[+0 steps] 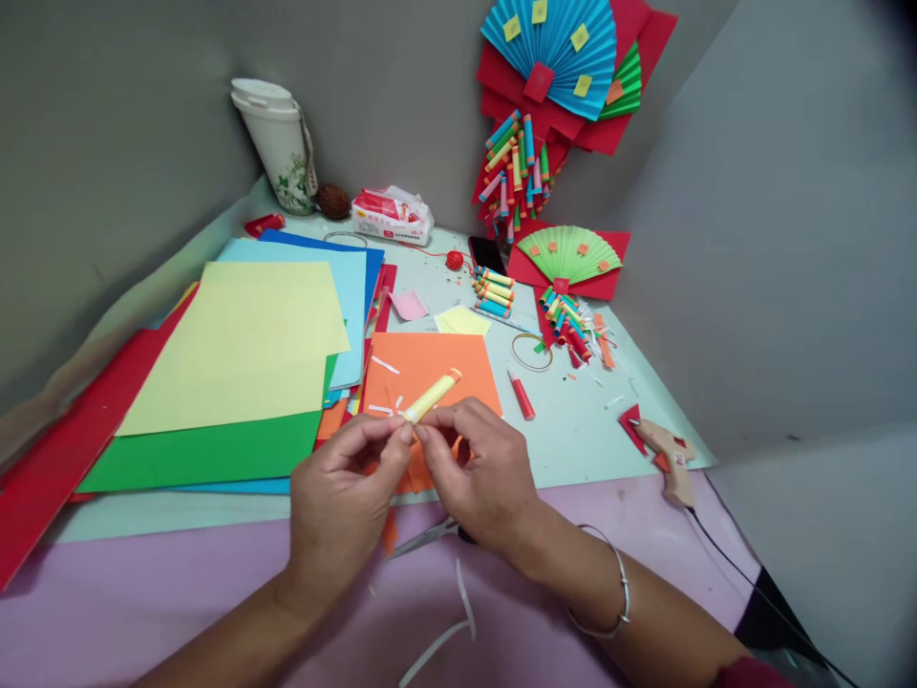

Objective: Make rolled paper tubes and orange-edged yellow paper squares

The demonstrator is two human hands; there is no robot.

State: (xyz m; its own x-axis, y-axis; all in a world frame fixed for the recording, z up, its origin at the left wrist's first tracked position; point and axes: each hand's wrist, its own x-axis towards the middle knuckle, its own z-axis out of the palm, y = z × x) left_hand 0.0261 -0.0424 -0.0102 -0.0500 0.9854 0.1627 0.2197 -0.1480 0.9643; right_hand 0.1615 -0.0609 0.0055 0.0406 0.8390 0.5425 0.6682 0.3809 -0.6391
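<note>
Both my hands meet over the near edge of an orange paper sheet (430,368). My left hand (344,497) and my right hand (477,478) pinch the near end of a small yellow rolled paper tube (431,396) with an orange tip. The tube points up and away to the right. My right wrist wears a thin bangle (620,592). Scissors (430,537) lie just under my right hand, mostly hidden. Orange scraps show beneath my fingers.
A stack of coloured sheets, yellow on top (244,344), lies to the left. A glue gun (666,454) rests at right with its cord. A red glue stick (522,394), finished rolls (493,291), paper fans (569,253), a cup (276,143) and a tissue pack (393,215) stand further back.
</note>
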